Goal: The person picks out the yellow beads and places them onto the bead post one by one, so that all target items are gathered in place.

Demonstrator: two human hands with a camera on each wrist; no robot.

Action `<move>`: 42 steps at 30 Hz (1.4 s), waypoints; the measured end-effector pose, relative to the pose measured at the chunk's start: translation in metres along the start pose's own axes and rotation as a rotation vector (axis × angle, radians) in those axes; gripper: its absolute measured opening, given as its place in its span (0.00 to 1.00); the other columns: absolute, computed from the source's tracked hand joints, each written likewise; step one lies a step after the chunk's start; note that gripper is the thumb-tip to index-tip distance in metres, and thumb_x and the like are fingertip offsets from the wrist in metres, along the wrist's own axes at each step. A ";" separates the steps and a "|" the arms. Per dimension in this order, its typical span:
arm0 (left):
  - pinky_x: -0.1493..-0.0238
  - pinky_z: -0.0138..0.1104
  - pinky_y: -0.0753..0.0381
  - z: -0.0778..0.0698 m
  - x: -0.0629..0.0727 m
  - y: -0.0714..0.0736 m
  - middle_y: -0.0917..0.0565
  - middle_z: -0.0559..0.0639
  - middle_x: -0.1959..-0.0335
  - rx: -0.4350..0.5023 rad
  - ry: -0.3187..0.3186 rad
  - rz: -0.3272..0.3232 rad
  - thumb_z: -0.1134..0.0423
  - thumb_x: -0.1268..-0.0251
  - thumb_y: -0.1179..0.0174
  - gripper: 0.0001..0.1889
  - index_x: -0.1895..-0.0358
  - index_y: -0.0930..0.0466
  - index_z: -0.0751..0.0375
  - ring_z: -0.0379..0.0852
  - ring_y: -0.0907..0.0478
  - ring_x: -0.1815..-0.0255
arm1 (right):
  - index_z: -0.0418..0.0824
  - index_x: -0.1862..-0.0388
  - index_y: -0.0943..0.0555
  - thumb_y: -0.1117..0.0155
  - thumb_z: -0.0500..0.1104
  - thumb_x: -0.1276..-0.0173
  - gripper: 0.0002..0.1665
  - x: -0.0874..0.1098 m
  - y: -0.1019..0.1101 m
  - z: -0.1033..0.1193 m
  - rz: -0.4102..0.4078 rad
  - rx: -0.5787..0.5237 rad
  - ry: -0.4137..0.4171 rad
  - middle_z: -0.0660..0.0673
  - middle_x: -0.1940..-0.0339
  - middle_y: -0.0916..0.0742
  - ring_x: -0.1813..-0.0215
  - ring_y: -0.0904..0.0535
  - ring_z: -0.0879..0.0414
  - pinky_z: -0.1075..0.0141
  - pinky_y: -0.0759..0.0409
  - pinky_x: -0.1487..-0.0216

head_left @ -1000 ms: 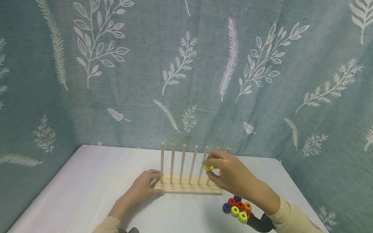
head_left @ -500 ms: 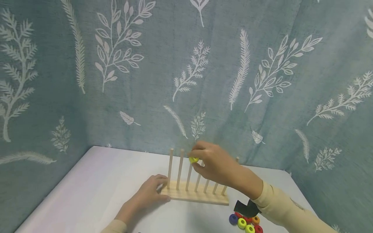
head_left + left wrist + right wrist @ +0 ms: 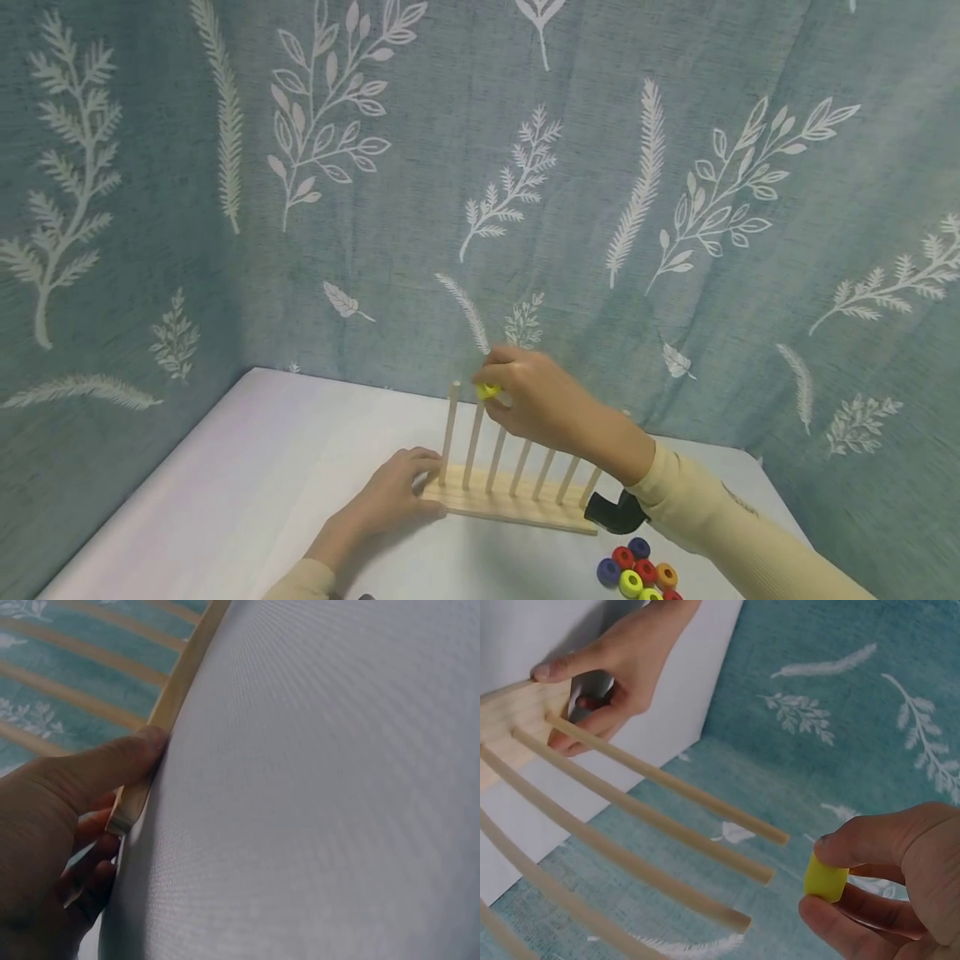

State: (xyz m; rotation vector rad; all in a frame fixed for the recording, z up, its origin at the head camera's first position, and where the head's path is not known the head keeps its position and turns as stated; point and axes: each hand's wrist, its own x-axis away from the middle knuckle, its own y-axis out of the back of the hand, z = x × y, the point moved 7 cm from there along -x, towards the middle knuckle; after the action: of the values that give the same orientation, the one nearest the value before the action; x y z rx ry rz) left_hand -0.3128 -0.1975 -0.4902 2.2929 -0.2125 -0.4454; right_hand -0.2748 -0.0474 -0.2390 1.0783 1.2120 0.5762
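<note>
My right hand (image 3: pixel 542 398) pinches a yellow ring bead (image 3: pixel 826 879) between thumb and fingers. The bead is up at the height of the peg tops, near the second peg from the left in the head view. In the right wrist view a gap shows between the bead and the nearest peg tips. The wooden peg rack (image 3: pixel 517 505) has several upright pegs in a row on a flat base. At its left end, my left hand (image 3: pixel 396 492) grips the base, thumb (image 3: pixel 142 746) on the front edge and fingers around the end. My right hand hides some pegs partly.
Loose ring beads in red (image 3: pixel 623 557), blue (image 3: pixel 608 572), yellow (image 3: pixel 631 584) and orange (image 3: pixel 666 576) lie grouped on the white table (image 3: pixel 300 467), right of the rack's front. A leaf-patterned curtain (image 3: pixel 420 208) hangs behind and at the sides.
My right hand has carried the yellow bead leftward and up along the peg row. My left hand stays on the rack's left end. The head view has shifted, so the scene sits further right.
</note>
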 end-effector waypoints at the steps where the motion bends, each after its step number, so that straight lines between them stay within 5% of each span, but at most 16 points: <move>1: 0.35 0.58 0.28 0.000 0.000 0.000 0.20 0.52 0.41 0.002 -0.001 0.001 0.46 0.54 0.22 0.36 0.41 0.19 0.61 0.58 0.27 0.38 | 0.37 0.59 0.12 0.26 0.31 0.41 0.11 -0.002 -0.001 0.000 0.005 0.002 -0.001 0.46 0.63 0.16 0.64 0.19 0.56 0.73 0.19 0.66; 15: 0.34 0.59 0.30 0.000 0.002 0.001 0.22 0.53 0.39 0.029 0.006 0.024 0.44 0.52 0.24 0.36 0.41 0.19 0.59 0.60 0.29 0.35 | 0.36 0.54 0.12 0.27 0.31 0.41 0.14 -0.028 -0.017 -0.004 0.059 -0.020 -0.029 0.46 0.61 0.15 0.63 0.19 0.56 0.72 0.19 0.64; 42: 0.34 0.57 0.29 0.000 0.004 0.002 0.21 0.47 0.40 0.033 0.010 0.025 0.47 0.52 0.23 0.32 0.41 0.18 0.55 0.55 0.28 0.37 | 0.36 0.53 0.13 0.28 0.32 0.40 0.14 -0.035 -0.036 -0.007 0.135 -0.047 -0.060 0.45 0.59 0.14 0.61 0.17 0.56 0.71 0.17 0.62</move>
State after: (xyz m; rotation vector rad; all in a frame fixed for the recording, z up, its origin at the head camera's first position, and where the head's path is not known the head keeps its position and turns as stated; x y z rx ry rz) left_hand -0.3092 -0.2002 -0.4897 2.3219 -0.2451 -0.4202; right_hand -0.2985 -0.0895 -0.2555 1.1357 1.0748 0.6679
